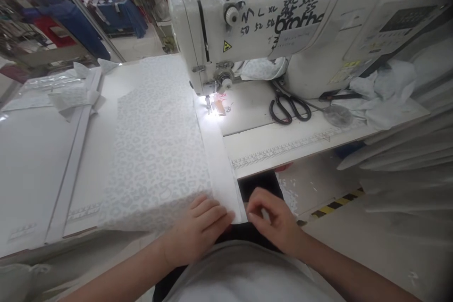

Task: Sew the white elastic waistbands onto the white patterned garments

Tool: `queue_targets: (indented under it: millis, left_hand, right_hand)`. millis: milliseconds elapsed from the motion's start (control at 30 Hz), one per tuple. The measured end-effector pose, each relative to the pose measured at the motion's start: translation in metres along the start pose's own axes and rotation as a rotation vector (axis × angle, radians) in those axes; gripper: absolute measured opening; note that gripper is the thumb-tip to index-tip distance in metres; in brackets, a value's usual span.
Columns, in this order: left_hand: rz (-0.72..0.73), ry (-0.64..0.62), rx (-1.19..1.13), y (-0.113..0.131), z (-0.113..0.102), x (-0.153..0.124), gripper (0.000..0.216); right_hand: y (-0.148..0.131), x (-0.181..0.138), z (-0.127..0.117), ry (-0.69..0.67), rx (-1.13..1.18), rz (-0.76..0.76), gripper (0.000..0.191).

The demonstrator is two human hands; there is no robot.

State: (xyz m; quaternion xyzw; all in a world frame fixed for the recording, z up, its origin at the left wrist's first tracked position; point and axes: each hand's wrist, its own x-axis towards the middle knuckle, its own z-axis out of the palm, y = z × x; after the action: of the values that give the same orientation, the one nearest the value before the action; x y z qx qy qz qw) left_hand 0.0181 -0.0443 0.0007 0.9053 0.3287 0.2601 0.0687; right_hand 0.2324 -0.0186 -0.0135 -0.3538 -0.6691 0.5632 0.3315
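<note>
A pale leopard-print fabric (159, 137) lies on the sewing table, with a plain white folded strip (221, 170) along its right side. This strip runs up to the lit presser foot (208, 104) of a white sewing machine (255, 23). My left hand (200, 226) is closed on the near end of the cloth, its fingers over the strip and the thumb partly hidden. At the strip's right edge, my right hand (274, 222) has its thumb and forefinger curled together in a pinch on the fabric edge.
Black-handled scissors (290, 106) lie right of the needle, beside a small round dish (338, 116). Crumpled white cloth (382, 89) sits at the table's right end. A printed ruler (276, 151) follows the front edge. Cloth scraps (78, 96) are at the left.
</note>
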Motion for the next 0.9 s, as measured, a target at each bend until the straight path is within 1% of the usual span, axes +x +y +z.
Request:
queue_targets:
  millis: [33,67,100,133,200,233,300,367,400,467,533,633,733,900]
  left_hand:
    - [-0.003,-0.001,-0.005,0.000,-0.001,0.000,0.024]
    - [-0.004,-0.001,-0.008,0.001,-0.001,0.000,0.023]
    - [-0.005,0.002,-0.009,0.002,-0.002,0.001,0.023]
    - [-0.004,0.005,-0.010,0.003,-0.003,0.002,0.023]
    - [-0.017,0.002,-0.031,0.005,-0.006,0.005,0.021]
    - [-0.033,-0.009,-0.065,0.005,-0.009,0.008,0.020]
    - [-0.102,-0.031,-0.199,0.003,-0.017,0.014,0.017]
    - [-0.226,-0.005,-0.326,-0.006,-0.025,0.020,0.015]
    - [-0.308,0.012,-0.341,-0.013,-0.029,0.023,0.015]
    - [-0.474,0.010,-0.268,-0.029,-0.034,0.026,0.019]
    - [-0.552,-0.056,-0.153,-0.046,-0.035,0.028,0.025]
    - [-0.510,-0.139,-0.041,-0.068,-0.034,0.030,0.034]
    - [-0.473,-0.168,0.042,-0.086,-0.035,0.034,0.039]
    - [-0.396,-0.205,0.101,-0.123,-0.045,0.045,0.043]
  right_hand:
    - [-0.002,0.000,-0.003,0.040,-0.162,-0.151,0.008]
    - [-0.003,0.001,-0.005,0.047,-0.305,-0.293,0.018]
    - [-0.004,0.003,-0.007,0.020,-0.419,-0.415,0.026]
    - [-0.005,0.006,-0.009,-0.021,-0.505,-0.518,0.029]
    - [-0.008,0.013,-0.010,-0.089,-0.616,-0.671,0.023]
    - [-0.011,0.016,-0.010,-0.116,-0.650,-0.716,0.019]
    - [-0.018,0.020,-0.010,-0.167,-0.695,-0.737,0.014]
    - [-0.025,0.022,-0.009,-0.216,-0.713,-0.704,0.014]
    - [-0.027,0.023,-0.008,-0.225,-0.708,-0.688,0.014]
    - [-0.029,0.026,-0.007,-0.207,-0.680,-0.668,0.016]
    - [-0.027,0.033,-0.006,-0.176,-0.654,-0.660,0.019]
    - [-0.021,0.048,-0.006,-0.139,-0.633,-0.656,0.019]
    - [-0.018,0.067,-0.009,-0.128,-0.639,-0.653,0.019]
    - [-0.020,0.101,-0.015,-0.109,-0.692,-0.678,0.020]
